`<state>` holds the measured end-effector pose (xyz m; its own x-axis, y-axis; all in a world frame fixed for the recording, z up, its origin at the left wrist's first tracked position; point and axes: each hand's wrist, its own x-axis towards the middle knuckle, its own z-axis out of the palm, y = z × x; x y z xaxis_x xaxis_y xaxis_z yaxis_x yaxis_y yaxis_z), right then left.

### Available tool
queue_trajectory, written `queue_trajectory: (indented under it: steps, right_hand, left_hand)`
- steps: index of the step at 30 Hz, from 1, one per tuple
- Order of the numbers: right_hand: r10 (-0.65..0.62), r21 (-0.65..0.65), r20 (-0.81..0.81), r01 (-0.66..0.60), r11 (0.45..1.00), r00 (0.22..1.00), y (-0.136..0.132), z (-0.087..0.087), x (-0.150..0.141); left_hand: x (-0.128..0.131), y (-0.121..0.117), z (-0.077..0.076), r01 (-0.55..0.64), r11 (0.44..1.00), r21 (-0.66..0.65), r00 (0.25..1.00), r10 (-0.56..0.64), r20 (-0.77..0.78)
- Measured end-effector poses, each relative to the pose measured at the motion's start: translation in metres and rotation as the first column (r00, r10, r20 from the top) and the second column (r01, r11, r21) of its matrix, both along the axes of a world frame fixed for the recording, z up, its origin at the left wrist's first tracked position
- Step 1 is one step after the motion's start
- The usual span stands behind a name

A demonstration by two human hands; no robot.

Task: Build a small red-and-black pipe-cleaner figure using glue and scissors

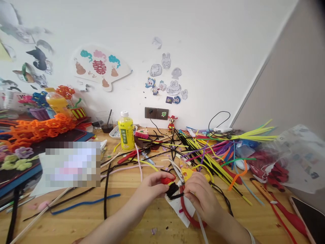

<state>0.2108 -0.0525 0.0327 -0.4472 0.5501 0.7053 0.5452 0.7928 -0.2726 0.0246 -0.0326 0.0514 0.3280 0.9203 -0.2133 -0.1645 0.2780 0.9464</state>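
Observation:
My left hand (152, 186) and my right hand (200, 196) meet over the wooden desk (76, 217), both pinching a small red and black pipe-cleaner piece (170, 187). A black pipe cleaner is wound around its red part, and my fingers hide some of it. A red pipe-cleaner loop (186, 211) lies under my right hand, on a white paper scrap (176, 206). Just beyond my hands rest yellow-handled scissors (186, 174) with silver blades.
A dense heap of multicoloured pipe cleaners (208, 159) covers the desk behind my hands. Loose strands lie to the left. Further back stand a yellow bottle (126, 131) and orange pipe-cleaner flowers (40, 130). A phone (308, 220) lies at the lower right, near a plastic bag (299, 159).

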Motion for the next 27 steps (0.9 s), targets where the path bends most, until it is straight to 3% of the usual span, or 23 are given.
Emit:
queue_trajectory:
  steps: [14, 27]
  right_hand:
    - [-0.011, 0.024, -0.013, 0.011, 1.0, 1.0, 0.0019, -0.0009, 0.0024]
    - [-0.011, 0.043, -0.019, 0.012, 0.999, 1.0, 0.0031, -0.0005, 0.002]
  left_hand:
    - [0.0008, -0.0017, 0.0058, 0.11, 0.993, 0.037, 0.991, -0.113, 0.077]
    - [-0.0003, -0.0036, 0.0048, 0.183, 0.973, 0.144, 0.983, -0.186, 0.009]
